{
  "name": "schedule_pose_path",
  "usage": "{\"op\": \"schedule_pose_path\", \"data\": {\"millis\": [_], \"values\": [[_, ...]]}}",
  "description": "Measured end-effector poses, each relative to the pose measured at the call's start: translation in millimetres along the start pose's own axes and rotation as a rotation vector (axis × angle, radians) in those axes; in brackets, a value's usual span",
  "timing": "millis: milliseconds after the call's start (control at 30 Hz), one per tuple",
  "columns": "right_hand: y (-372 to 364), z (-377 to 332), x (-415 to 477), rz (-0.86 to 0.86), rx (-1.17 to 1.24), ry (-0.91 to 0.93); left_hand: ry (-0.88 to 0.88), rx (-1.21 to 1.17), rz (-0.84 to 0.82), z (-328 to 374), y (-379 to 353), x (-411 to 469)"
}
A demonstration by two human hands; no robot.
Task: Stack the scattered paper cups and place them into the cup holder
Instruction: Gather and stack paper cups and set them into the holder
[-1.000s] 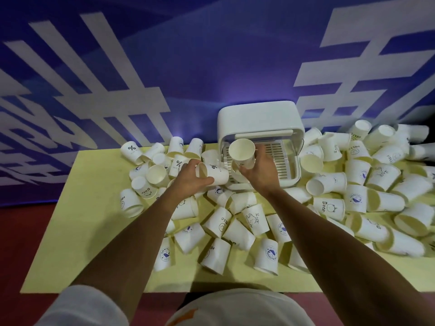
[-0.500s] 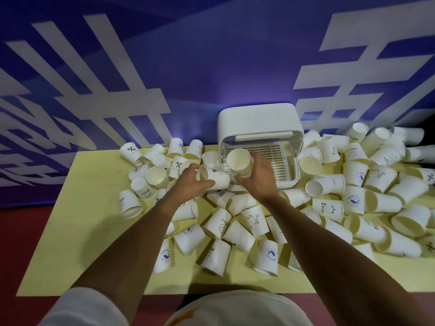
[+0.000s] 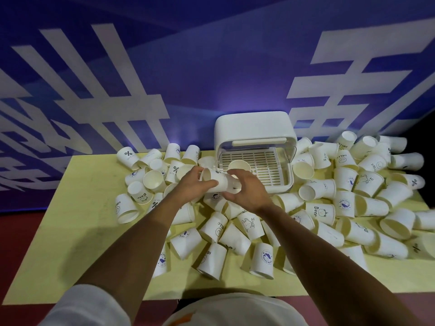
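One sideways cup (image 3: 219, 183) grasped by left hand (image 3: 193, 184) and right hand (image 3: 247, 192) fingers | scattered cups (image 3: 247, 224) crowd cup holder (image 3: 255, 128) front

The right hand (image 3: 249, 191) has let go of the upright cup (image 3: 237, 164) — it now stands on the grille of the cup holder (image 3: 254, 128), at the hand's 12 o'clock. That hand has drawn back toward 8 o'clock, and its grip now closes on the base end of the sideways cup (image 3: 216, 182) in the left hand (image 3: 190, 184).

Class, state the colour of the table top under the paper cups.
Pale yellow table top; head view.
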State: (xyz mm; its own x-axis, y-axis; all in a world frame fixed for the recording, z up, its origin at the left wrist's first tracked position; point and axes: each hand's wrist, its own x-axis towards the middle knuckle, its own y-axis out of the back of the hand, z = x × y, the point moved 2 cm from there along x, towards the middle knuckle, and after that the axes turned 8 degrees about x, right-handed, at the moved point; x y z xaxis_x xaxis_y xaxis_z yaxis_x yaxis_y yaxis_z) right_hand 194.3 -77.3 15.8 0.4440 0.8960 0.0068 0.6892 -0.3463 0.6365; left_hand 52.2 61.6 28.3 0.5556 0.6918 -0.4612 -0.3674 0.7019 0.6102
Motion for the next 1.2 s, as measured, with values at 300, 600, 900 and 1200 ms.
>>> {"op": "schedule_pose_path", "data": {"millis": [300,600,900,1200], "values": [[0,-6,9,0.049,-0.017,0.012,-0.04,-0.124,-0.024,23,3,3],[26,3,15,0.254,0.222,-0.114,0.026,-0.185,-0.055,0,5,-2],[16,17,19,0.318,0.283,-0.153,0.121,-0.084,-0.034,-32,4,-4],[-3,34,24,0.291,0.202,-0.263,0.117,-0.075,-0.024,-40,1,-11]]}}
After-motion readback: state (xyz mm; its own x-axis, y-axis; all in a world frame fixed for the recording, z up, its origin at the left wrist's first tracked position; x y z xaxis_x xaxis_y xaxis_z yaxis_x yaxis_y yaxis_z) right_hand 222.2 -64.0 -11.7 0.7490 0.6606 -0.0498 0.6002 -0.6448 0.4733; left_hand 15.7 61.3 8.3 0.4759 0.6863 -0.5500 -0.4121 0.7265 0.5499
